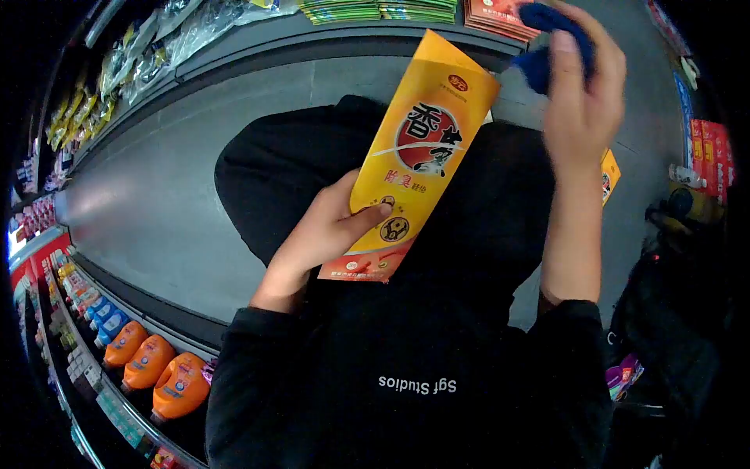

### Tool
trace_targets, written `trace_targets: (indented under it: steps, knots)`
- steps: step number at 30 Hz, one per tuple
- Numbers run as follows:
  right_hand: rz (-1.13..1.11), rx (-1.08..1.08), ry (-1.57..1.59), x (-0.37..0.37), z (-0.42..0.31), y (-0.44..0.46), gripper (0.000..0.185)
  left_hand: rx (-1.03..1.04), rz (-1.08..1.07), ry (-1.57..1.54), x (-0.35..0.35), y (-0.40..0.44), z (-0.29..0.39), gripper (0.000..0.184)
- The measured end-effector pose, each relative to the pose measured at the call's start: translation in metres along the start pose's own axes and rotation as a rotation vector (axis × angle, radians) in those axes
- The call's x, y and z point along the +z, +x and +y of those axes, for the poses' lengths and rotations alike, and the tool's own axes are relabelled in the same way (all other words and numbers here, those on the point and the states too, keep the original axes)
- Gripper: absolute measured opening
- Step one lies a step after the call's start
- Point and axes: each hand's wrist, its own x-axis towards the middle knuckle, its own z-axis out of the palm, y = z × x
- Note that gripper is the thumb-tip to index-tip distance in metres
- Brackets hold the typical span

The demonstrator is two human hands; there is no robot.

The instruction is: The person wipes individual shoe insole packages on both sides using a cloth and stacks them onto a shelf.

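Observation:
My left hand (320, 227) grips the lower part of a yellow insole packet (430, 102), thumb on its front. The packet is long and flat, with a red round emblem, black characters and an orange-red bottom edge. It is tilted, its top leaning to the right, above my dark trousers. My right hand (582, 102) is raised at the upper right, fingers closed round a crumpled dark blue cloth (539, 66). The cloth is apart from the packet, to the right of its top. Part of another yellow packet (608, 178) shows behind my right forearm.
Stacks of green packets (375, 9) and orange-red packets (500, 14) lie on the low shelf (312, 39) ahead. Clear plastic bags hang at the upper left. Orange bottles (181, 384) line a shelf at the lower left. Grey floor (172, 187) surrounds my legs; red packages (709, 160) are at right.

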Motion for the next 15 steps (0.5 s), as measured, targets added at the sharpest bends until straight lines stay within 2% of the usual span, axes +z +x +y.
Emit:
trace_targets:
  steps: [1,3,5,7,9,12,14,15]
  knots:
    - [0.079,0.269,0.231,-0.003,-0.002,-0.002,0.021,-0.005,0.013,-0.039,-0.002,-0.001,-0.001,0.036]
    - [0.072,0.444,0.326,-0.013,0.010,-0.010,0.019,-0.005,0.028,-0.078,-0.003,-0.002,-0.002,0.037]
    - [-0.170,0.642,0.341,-0.021,0.017,-0.027,0.016,0.018,0.049,-0.229,-0.004,0.000,-0.003,0.038]
    - [-0.473,0.800,0.432,-0.022,0.001,-0.044,0.017,-0.004,0.054,-0.249,-0.004,0.003,0.001,0.040]
    - [-0.614,0.686,0.513,-0.014,-0.010,-0.065,0.018,-0.033,0.054,-0.267,-0.002,0.006,0.001,0.043]
    - [-0.698,0.729,0.657,-0.004,-0.028,-0.081,0.020,0.064,0.086,-0.258,0.005,0.015,-0.006,0.048]
    - [-0.541,0.880,0.784,0.002,-0.034,-0.091,0.020,0.246,0.225,-0.296,0.012,0.025,-0.009,0.065]
    - [-0.542,0.882,0.787,0.002,-0.040,-0.089,0.020,0.161,0.204,-0.253,0.010,0.025,-0.007,0.083]
